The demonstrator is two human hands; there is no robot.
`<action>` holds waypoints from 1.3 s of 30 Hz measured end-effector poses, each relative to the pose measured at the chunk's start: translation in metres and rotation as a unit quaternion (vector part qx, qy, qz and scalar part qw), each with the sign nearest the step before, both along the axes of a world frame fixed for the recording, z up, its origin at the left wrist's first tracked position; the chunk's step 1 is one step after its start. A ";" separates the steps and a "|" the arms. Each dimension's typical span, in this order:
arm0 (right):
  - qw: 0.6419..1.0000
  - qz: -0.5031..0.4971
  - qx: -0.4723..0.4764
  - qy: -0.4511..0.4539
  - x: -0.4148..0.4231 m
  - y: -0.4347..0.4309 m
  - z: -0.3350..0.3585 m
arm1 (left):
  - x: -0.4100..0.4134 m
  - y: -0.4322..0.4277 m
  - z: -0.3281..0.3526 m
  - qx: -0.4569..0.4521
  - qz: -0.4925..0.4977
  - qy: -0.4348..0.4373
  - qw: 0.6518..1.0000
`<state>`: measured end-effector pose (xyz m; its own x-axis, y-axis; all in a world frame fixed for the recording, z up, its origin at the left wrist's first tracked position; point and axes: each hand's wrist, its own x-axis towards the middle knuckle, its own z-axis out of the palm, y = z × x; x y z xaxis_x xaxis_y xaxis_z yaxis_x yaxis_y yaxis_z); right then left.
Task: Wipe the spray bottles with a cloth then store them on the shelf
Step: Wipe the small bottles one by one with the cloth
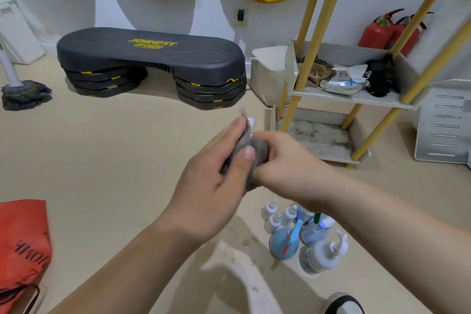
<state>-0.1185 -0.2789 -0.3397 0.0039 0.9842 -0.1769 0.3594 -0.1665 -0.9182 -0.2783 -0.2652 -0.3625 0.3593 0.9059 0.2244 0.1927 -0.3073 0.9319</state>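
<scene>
Both my hands meet in mid-air at the centre of the view. My left hand (216, 178) grips a grey cloth (257, 158) that is wrapped round a small bottle; only the bottle's white tip (251, 123) pokes out at the top. My right hand (285, 160) holds the wrapped bundle from the right side. Below my right forearm, several spray bottles (305, 234) stand clustered on the floor, among them a round blue one (283, 242) and small clear ones. The white shelf (356, 99) with yellow legs stands at the right.
The shelf's middle tier holds rags, a wipes packet (344, 81) and a black item. A dark step platform (153, 64) sits ahead by the wall, a mop head (25, 94) at left, a red bag (23, 245) at lower left. Water drops mark the floor near my shoe (344, 304).
</scene>
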 end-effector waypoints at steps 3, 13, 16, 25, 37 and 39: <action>0.990 0.028 0.078 -0.114 -0.004 -0.002 0.004 | 0.003 0.002 -0.002 -0.067 -0.021 -0.006 0.998; 0.998 -0.053 -0.016 0.040 -0.002 -0.001 0.003 | 0.007 0.002 0.001 -0.267 -0.006 -0.091 0.959; 0.995 -0.087 -0.035 0.013 0.002 0.000 0.002 | 0.012 -0.010 -0.003 -0.127 -0.009 -0.046 0.991; 0.994 -0.008 -0.078 0.079 0.003 -0.009 0.021 | -0.001 0.006 0.011 -0.323 0.031 -0.126 0.937; 0.984 -0.015 -0.081 0.155 0.026 0.001 0.019 | -0.002 0.007 0.023 -0.544 -0.080 -0.155 0.821; 0.989 -0.047 -0.057 0.128 0.021 0.001 0.014 | 0.000 0.005 0.016 -0.453 -0.040 -0.136 0.880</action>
